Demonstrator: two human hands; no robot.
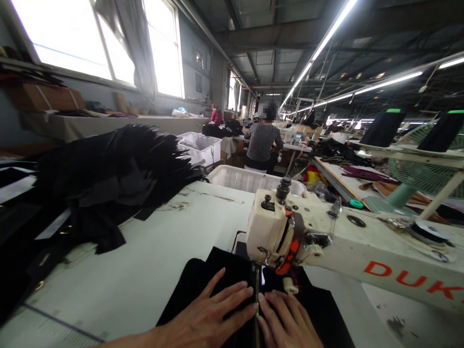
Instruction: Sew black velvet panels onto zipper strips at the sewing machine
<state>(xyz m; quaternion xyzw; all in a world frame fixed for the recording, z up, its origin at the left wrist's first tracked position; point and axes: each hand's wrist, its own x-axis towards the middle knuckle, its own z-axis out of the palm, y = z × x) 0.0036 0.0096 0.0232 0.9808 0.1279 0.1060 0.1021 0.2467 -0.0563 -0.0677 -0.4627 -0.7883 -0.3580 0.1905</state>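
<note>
Black fabric (pixel 188 290) lies across the machine bed, its far part under the needle area of a cream sewing machine (pixel 266 232). A narrow brassy strip, which looks like a zipper (pixel 257 295), runs down the fabric from the presser foot toward me. My left hand (pixel 213 309) rests flat on the cloth left of this strip, thumb and fingers spread. On the strip's other side, my right hand (pixel 288 319) presses down with its fingers stretched forward and close together. Neither hand grips anything visible. The needle itself is hard to make out.
A large heap of black cut pieces (pixel 108 169) covers the table's left side. Beyond the table stands a white plastic bin (pixel 250 180). Thread cones (pixel 383 128) and a green fan (pixel 424 159) are at right. A co-worker (pixel 264 142) sits ahead, back turned.
</note>
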